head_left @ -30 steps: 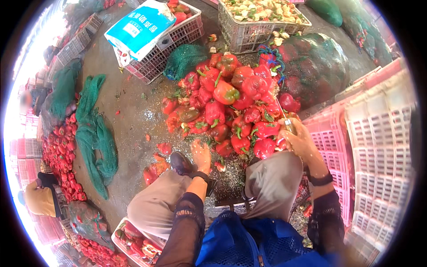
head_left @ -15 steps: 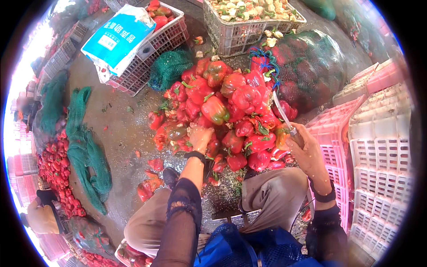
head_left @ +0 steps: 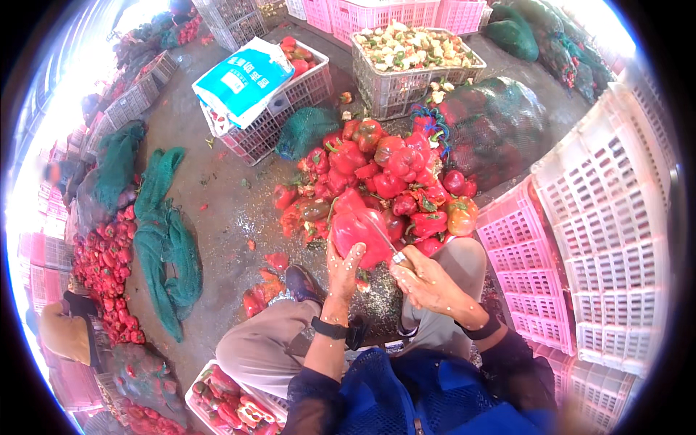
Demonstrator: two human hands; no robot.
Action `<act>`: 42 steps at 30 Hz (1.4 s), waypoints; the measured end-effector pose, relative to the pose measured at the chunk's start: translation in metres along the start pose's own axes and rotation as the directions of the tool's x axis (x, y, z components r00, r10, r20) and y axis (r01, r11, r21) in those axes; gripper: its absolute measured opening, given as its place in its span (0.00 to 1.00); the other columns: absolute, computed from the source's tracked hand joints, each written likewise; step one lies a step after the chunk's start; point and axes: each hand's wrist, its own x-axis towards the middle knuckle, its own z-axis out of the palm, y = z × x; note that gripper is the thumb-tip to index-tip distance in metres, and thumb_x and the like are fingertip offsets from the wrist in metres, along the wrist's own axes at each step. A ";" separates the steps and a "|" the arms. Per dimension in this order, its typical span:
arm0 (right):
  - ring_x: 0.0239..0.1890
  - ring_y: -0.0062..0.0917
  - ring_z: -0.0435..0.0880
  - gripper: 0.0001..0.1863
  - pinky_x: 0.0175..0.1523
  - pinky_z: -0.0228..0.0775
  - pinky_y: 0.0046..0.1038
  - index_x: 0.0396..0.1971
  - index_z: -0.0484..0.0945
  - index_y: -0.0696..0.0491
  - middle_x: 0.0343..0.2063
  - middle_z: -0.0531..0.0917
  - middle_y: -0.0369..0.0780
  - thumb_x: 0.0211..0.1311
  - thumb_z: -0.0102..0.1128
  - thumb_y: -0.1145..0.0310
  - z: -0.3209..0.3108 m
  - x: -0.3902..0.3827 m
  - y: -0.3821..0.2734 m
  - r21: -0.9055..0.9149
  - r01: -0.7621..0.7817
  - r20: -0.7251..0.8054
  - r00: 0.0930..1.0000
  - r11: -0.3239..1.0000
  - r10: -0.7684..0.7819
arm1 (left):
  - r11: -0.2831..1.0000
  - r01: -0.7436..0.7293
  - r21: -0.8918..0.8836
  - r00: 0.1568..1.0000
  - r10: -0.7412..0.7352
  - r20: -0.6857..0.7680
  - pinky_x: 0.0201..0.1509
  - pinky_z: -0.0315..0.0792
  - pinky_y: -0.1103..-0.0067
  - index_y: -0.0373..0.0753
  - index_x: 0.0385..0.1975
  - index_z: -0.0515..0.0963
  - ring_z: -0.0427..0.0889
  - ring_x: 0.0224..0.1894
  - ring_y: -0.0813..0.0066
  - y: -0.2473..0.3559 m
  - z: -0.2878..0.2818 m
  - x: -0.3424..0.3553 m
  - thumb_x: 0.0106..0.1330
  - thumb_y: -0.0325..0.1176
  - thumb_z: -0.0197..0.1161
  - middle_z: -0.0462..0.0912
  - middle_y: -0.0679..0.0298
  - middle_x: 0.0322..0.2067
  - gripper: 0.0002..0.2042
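My left hand (head_left: 343,267) grips a large red bell pepper (head_left: 362,233) in front of my knees. My right hand (head_left: 428,283) is closed on the handle of a long-bladed knife (head_left: 399,257), whose blade lies against the pepper's right side. Just beyond them is a loose heap of red bell peppers (head_left: 406,163), some tinged green or orange, with scattered seeds and scraps on the floor around it.
Pink and white crates (head_left: 602,232) stand at my right. A crate of pepper cores (head_left: 395,94), a crate under a blue-white sack (head_left: 239,83) and filled mesh sacks (head_left: 493,130) stand ahead. Green netting (head_left: 167,239) lies left; another person (head_left: 65,330) is beyond. A pepper crate (head_left: 232,406) sits by my leg.
My left hand has gone into the heap and come back holding a red pepper. My right hand and the knife have moved leftward and down to meet it.
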 end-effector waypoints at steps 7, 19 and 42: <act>0.13 0.24 0.70 0.16 0.20 0.61 0.30 0.33 0.62 0.58 0.12 0.69 0.41 0.62 0.49 0.59 0.026 -0.029 0.035 -0.117 0.095 -0.032 0.994 0.988 -0.100 | 0.997 -0.012 -0.078 0.976 -0.005 -0.216 0.48 0.72 0.78 0.37 0.52 0.64 0.75 0.44 0.73 0.019 0.018 -0.035 0.57 0.31 0.63 0.74 0.62 0.44 0.23; 0.31 0.20 0.76 0.26 0.35 0.67 0.25 0.41 0.68 0.57 0.25 0.76 0.40 0.45 0.68 0.61 -0.001 -0.031 0.007 -0.340 0.384 -0.410 0.761 0.858 -0.503 | 0.989 -0.020 -0.146 0.999 0.024 0.023 0.51 0.71 0.73 0.35 0.53 0.63 0.74 0.47 0.68 0.039 0.037 -0.047 0.50 0.25 0.67 0.72 0.59 0.46 0.29; 0.13 0.10 0.67 0.14 0.16 0.58 0.15 0.34 0.71 0.55 0.13 0.71 0.30 0.49 0.65 0.68 -0.015 -0.022 0.044 0.247 0.409 -0.386 0.873 0.879 -0.297 | 0.834 0.503 -0.226 0.864 -0.489 0.118 0.43 0.77 0.66 0.42 0.50 0.67 0.79 0.41 0.67 0.033 0.023 -0.051 0.64 0.51 0.50 0.76 0.61 0.44 0.22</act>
